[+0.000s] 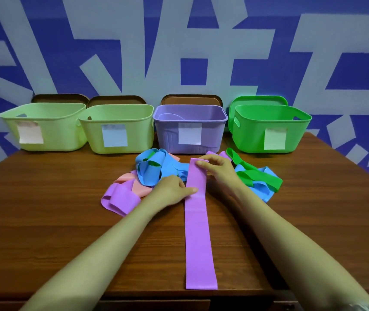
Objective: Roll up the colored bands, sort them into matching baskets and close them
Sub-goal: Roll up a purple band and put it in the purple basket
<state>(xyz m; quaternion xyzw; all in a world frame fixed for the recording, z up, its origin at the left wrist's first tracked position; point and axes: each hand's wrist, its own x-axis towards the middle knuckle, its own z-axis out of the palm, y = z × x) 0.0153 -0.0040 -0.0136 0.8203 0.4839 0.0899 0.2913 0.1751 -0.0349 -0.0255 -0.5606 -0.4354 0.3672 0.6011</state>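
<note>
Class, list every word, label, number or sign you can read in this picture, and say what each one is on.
No text can be read.
Pink note on the left yellow-green basket: no writing visible.
Pale blue note on the second yellow-green basket: none visible.
White note on the purple basket: none visible.
Pale green note on the green basket: none visible.
Wall: large pale strokes, cropped, unreadable.

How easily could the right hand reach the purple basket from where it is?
Probably easily: the right hand pinches the purple band just in front of the purple basket, which stands open with nothing tall between them.
</note>
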